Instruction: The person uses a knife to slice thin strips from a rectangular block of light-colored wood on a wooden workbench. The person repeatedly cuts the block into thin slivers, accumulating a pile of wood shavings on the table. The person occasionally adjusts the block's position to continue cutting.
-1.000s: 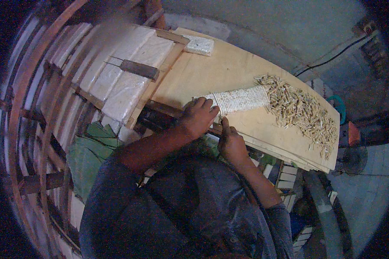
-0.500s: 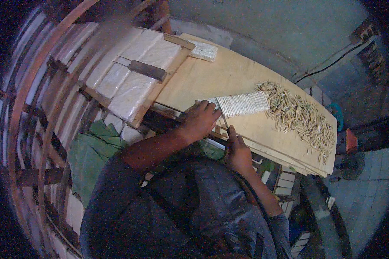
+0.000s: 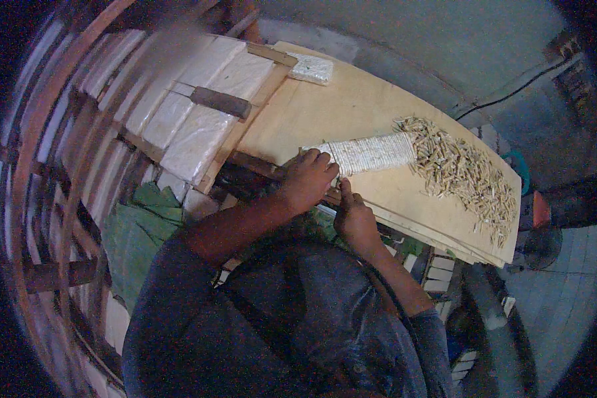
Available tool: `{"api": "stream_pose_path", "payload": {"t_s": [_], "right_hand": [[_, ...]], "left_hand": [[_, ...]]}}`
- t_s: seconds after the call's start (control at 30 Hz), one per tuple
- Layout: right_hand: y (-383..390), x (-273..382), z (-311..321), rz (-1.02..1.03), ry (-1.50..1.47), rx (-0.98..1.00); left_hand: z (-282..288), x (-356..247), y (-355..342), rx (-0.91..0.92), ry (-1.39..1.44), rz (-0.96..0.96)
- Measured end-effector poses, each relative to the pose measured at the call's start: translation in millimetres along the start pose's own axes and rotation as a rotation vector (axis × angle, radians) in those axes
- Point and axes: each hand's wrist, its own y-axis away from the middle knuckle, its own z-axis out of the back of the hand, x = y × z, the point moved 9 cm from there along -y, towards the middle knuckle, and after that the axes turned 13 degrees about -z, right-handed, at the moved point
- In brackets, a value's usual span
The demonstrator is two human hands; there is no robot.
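Note:
A long white slab [image 3: 371,154], scored with close cross ridges, lies on the wooden board near its front edge. My left hand [image 3: 310,179] holds the slab's left end, its fingers bent over the top and close together. Just right of it, my right hand [image 3: 356,220] is closed around the handle of a knife, with the index finger stretched forward. The blade is mostly hidden beside my left fingers. A heap of short tan sticks [image 3: 461,169] spreads from the slab's right end along the board.
Several wrapped white blocks [image 3: 205,132] stand in a row left of the board [image 3: 351,106], with a dark-handled pronged tool [image 3: 220,101] on top. A smaller wrapped block [image 3: 311,68] sits at the far edge. Green cloth [image 3: 146,222] lies at left; a fan [image 3: 540,249] stands at right.
My right hand has moved slightly left and up, closer to my left hand. The knife blade, visible earlier between the hands, is now mostly out of sight. The view has shifted a little.

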Motion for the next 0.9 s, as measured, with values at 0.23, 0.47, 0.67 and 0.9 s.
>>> {"api": "stream_pose_path", "payload": {"t_s": [0.23,0.47,0.67,0.9], "right_hand": [[25.6,-10.8,16.4,-0.025,0.013,-0.035],[33.4,6.2,28.0,-0.011,0.026,-0.055],[28.3,2.3,17.5,-0.011,0.006,-0.036],[-4.9,3.7,-5.1,0.041,-0.025,0.011]], "left_hand": [[4.6,5.7,2.1,0.009,0.035,0.027],[-2.1,7.8,1.7,-0.041,0.039,0.008],[3.1,4.3,4.4,-0.024,0.049,0.015],[-22.3,8.6,3.0,0.022,0.034,0.004]]}}
